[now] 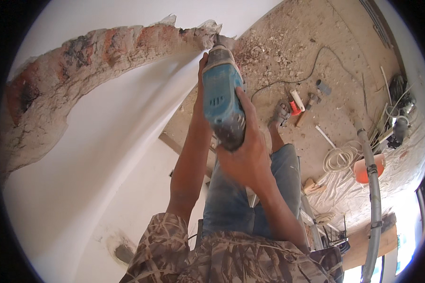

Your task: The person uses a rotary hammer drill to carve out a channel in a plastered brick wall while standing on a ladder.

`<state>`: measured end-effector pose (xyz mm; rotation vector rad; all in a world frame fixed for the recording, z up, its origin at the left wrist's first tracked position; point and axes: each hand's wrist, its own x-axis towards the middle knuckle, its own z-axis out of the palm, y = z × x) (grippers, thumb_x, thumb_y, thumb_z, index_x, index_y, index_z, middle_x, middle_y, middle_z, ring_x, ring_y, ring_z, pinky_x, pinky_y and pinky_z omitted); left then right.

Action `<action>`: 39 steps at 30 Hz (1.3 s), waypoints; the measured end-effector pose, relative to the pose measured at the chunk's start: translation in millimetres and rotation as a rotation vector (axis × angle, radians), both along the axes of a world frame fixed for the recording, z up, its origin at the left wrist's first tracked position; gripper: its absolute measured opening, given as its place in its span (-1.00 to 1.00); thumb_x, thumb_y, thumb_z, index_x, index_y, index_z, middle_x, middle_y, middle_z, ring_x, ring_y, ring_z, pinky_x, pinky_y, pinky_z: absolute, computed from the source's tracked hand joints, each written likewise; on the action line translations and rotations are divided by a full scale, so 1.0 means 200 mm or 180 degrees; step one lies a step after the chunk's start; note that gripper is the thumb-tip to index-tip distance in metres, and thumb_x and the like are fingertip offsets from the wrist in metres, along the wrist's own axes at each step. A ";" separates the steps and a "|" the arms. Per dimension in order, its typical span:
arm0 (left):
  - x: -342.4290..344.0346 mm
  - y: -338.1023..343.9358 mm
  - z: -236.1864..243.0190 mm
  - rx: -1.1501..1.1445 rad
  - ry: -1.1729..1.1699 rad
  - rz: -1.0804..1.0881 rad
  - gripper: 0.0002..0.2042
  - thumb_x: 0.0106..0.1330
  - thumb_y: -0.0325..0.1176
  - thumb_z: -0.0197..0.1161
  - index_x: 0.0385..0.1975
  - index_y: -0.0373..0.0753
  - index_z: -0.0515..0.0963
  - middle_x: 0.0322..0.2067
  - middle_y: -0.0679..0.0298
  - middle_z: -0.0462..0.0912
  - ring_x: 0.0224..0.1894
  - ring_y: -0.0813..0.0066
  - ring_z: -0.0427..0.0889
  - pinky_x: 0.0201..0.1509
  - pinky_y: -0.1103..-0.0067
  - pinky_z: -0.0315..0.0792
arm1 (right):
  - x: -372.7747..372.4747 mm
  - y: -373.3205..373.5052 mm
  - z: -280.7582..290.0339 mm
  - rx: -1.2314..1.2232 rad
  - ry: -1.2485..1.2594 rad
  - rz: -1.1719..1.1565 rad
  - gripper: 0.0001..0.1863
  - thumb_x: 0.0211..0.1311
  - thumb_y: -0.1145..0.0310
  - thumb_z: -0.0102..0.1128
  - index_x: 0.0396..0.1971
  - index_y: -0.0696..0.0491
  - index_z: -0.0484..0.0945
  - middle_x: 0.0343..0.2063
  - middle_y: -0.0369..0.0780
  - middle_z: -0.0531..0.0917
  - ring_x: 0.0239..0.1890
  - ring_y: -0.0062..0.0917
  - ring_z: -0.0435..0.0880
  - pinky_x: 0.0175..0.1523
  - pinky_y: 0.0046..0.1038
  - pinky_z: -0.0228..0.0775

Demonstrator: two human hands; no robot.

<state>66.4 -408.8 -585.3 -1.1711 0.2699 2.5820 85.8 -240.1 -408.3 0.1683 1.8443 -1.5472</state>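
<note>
Both my hands are on a dusty blue power drill (220, 92), a rotary hammer by its shape. My right hand (245, 158) is wrapped around its rear end, one finger stretched along the side. On the drill's left flank, my left hand (201, 87) supports the front part; most of its fingers are hidden behind the body. The dark bit (216, 38) points away from me at the far end of a rough channel (108, 52) cut into the white wall (113, 108). Red brick and grey mortar show inside that channel. Whether the bit's tip touches it is hard to tell.
Rubble (274, 56) covers the floor below. A dark cable (311, 70) snakes across it, near a hammer (308, 108) and a short grey pipe (323, 87). To the right are a coiled pale cable (340, 159), an orange bowl-like object (362, 172) and a metal pole (373, 188).
</note>
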 end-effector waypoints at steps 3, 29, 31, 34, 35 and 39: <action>0.00 -0.04 -0.28 -0.0088 0.0451 -0.0250 -0.38 0.39 0.31 -0.01 -0.11 -0.20 0.63 -0.31 0.14 0.74 -0.34 0.24 0.76 -0.24 0.31 0.70 | 0.01 -0.01 -0.19 -0.0032 0.0334 -0.0207 -0.01 -0.11 0.61 0.16 0.48 0.12 0.08 0.19 0.08 0.49 0.31 -0.16 0.48 0.38 -0.28 0.27; 0.11 0.38 0.04 -0.1394 -0.0025 -0.0246 -0.34 0.34 0.30 0.16 0.12 -0.20 0.49 -0.07 0.09 0.65 -0.04 0.24 0.70 0.05 0.26 0.66 | 0.26 0.40 -0.28 0.0014 0.0150 -0.0295 -0.01 -0.11 0.58 0.19 0.47 0.17 0.07 0.23 0.11 0.46 0.34 -0.10 0.47 0.37 -0.23 0.29; 0.09 0.30 -0.08 -0.1086 0.0004 -0.0196 -0.33 0.34 0.31 0.16 0.12 -0.20 0.48 -0.06 0.09 0.65 -0.03 0.24 0.71 0.05 0.26 0.66 | 0.22 0.35 -0.33 0.0119 0.0342 -0.0224 -0.02 -0.11 0.55 0.19 0.47 0.15 0.09 0.23 0.11 0.48 0.33 -0.10 0.48 0.37 -0.24 0.30; 0.07 0.15 -0.23 -0.0865 0.0254 -0.0283 -0.32 0.34 0.33 0.13 0.11 -0.21 0.49 -0.06 0.08 0.66 -0.06 0.23 0.72 0.04 0.26 0.66 | 0.18 0.26 -0.38 0.0085 0.0282 -0.0259 -0.01 -0.12 0.51 0.20 0.47 0.15 0.10 0.24 0.10 0.48 0.32 -0.09 0.49 0.38 -0.25 0.30; 0.06 0.14 -0.25 -0.0827 0.0280 -0.0320 -0.33 0.34 0.33 0.12 0.10 -0.21 0.50 -0.08 0.08 0.67 -0.08 0.23 0.72 0.04 0.26 0.67 | 0.17 0.24 -0.38 0.0035 0.0180 -0.0321 -0.01 -0.12 0.49 0.20 0.47 0.15 0.09 0.25 0.10 0.47 0.32 -0.09 0.49 0.39 -0.25 0.29; 0.01 0.13 -0.31 -0.0789 0.0144 -0.0370 -0.34 0.37 0.33 0.06 0.05 -0.22 0.54 -0.15 0.10 0.70 -0.15 0.22 0.75 -0.01 0.27 0.68 | 0.12 0.19 -0.39 0.0076 0.0066 -0.0377 0.01 -0.12 0.49 0.20 0.48 0.16 0.07 0.25 0.10 0.47 0.33 -0.08 0.47 0.39 -0.25 0.28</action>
